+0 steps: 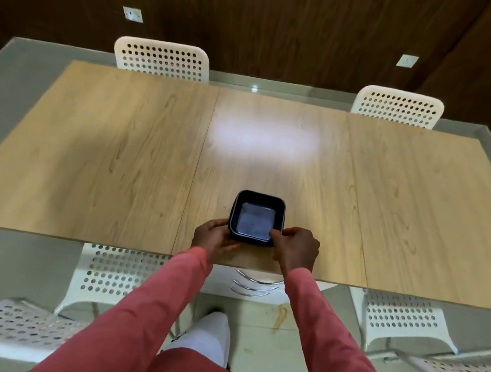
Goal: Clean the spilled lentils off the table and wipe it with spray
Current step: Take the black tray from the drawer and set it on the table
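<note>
The right hand's (295,247) thumb and forefinger pinch the near right corner of a small square dark container (257,218), the thumb tip lying over the rim and the remaining fingers curled below against the table. The left hand (214,237) holds the near left corner: its thumb rests along the container's outer wall, while the fingers run underneath and forward, partly hidden, so their exact grip cannot be told. Both arms wear pink sleeves (153,306).

The container sits on the middle panel of the wooden table (100,148), close to the near edge. Its inside appears bare; the floor of it reflects light, and no contents can be made out.

No lentils are visible anywhere on the table surface at this resolution. No spray bottle or cloth is in view either. White perforated chairs (161,58) stand at the far and near sides.

Judgement: with both hands on the container and no lentils visible on the table, the step in hand concerns the container itself, either being set down or being lifted away; which cannot be determined. The wiping stage shows no sign of having begun. The next move would call for a secure two-handed hold to clear the container, then fetching spray and cloth from outside the view.
</note>
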